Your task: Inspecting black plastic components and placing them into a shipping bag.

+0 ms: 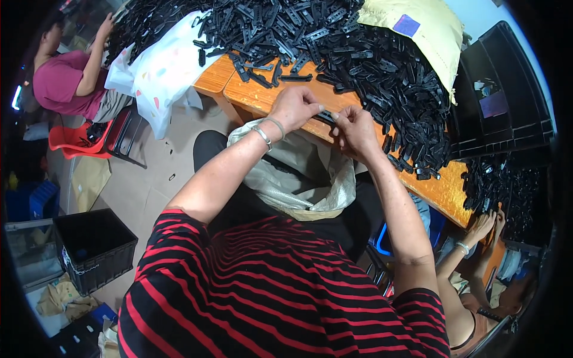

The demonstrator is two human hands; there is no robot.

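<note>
At the far left a seated person in a pink shirt (pixel 59 83) reaches one hand into the pile on the worktop; a red stool (pixel 74 140) stands beside that person and a black crate (pixel 95 247) sits on the floor below. Next to the right, a white patterned bag (pixel 161 68) hangs over the corner of the orange worktop (pixel 250 95). The left hand (pixel 293 107), with a metal bangle at the wrist, is pinched shut on one end of a small black plastic part (pixel 326 116); the right hand (pixel 356 130) pinches the other end, so both hands grasp the same part just above the near edge of the worktop. Directly below the hands an open grey woven sack (pixel 298 179) rests at the person's lap. Behind and to the right of the hands a large heap of black plastic parts (pixel 382 65) covers the worktop, touching a yellow sack (pixel 424 30) at the back. Further right stand stacked black trays (pixel 507 101). At lower right another person's hands (pixel 486 225) work at a second, smaller heap.
</note>
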